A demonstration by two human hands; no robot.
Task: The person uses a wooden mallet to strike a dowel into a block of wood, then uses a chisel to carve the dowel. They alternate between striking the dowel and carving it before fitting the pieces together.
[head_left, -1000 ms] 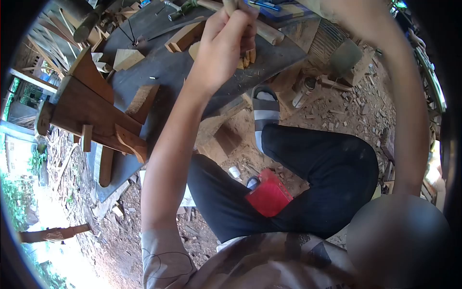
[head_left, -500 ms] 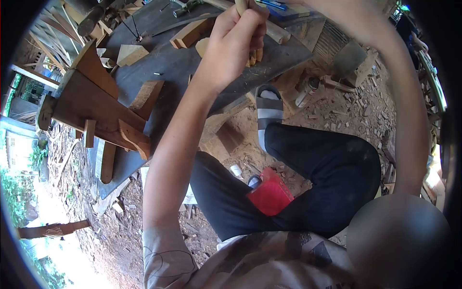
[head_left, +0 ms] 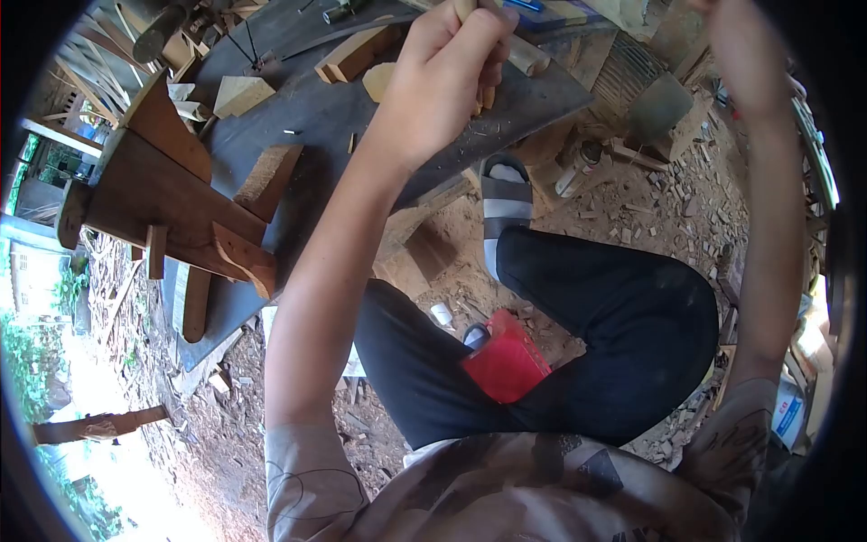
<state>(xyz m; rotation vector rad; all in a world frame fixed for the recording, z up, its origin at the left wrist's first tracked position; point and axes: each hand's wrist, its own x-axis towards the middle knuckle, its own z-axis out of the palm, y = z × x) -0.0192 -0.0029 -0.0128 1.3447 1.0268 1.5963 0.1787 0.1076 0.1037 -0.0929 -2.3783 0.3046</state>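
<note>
My left hand (head_left: 456, 68) is closed around a thin wooden piece (head_left: 465, 9) at the top edge, above the dark table (head_left: 316, 117). Partly behind that hand lies a pale wood block (head_left: 377, 81). My right hand (head_left: 745, 59) is raised at the upper right, away from the table and smeared by motion; its fingers reach the frame's top edge and cannot be made out. Two joined wood blocks (head_left: 355, 54) rest on the table just left of my left hand.
A large brown wooden piece (head_left: 167, 194) projects over the table's left side. A red object (head_left: 508, 357) is between my legs. Wood chips cover the ground (head_left: 632, 208), where a bottle (head_left: 580, 169) and wood offcuts lie. A curved wood piece (head_left: 99, 426) is lower left.
My right hand and forearm have swung outward to the right, away from my left hand. My left hand keeps its grip, almost in place. The view has shifted slightly.
</note>
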